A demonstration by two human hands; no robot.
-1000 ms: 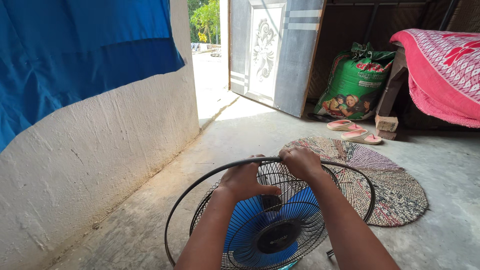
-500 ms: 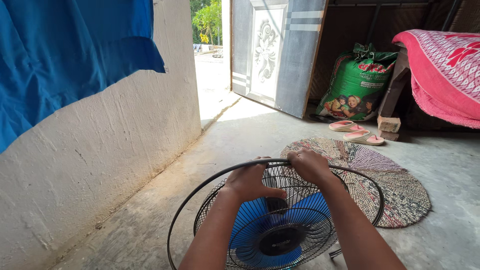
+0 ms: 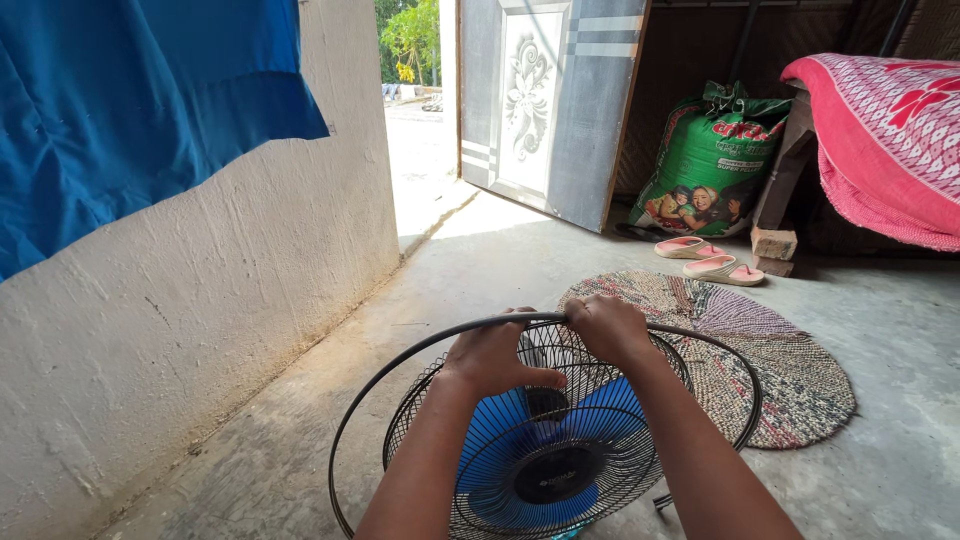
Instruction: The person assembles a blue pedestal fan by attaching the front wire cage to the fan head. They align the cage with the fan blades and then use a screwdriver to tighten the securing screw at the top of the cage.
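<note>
Down near the bottom of the view, both hands grip the black ring (image 3: 400, 372), a thin hoop held above a fan (image 3: 545, 455) that lies on the floor (image 3: 880, 330). Left hand (image 3: 492, 355) has its fingers curled over the far arc of the ring and its thumb stretched right across the wire guard (image 3: 600, 400), so it is clamped on the ring. Right hand (image 3: 606, 326), just beside it to the right, is closed in a fist around the same far arc. The ring runs wider than the guard, sweeping left and near past the left forearm and right towards the rug (image 3: 780, 370). Blue blades (image 3: 490, 440) and a dark hub (image 3: 545, 472) show through the guard wires. The round woven rug lies on the floor just right of the fan, partly under the ring. Farther off, pink sandals (image 3: 708, 258) sit beside a green sack (image 3: 705, 165) and a wooden leg under a red cloth (image 3: 890, 130). A plaster wall (image 3: 200, 310) with blue cloth (image 3: 110, 110) fills the left, and a grey door (image 3: 540, 100) stands open at the far side
</note>
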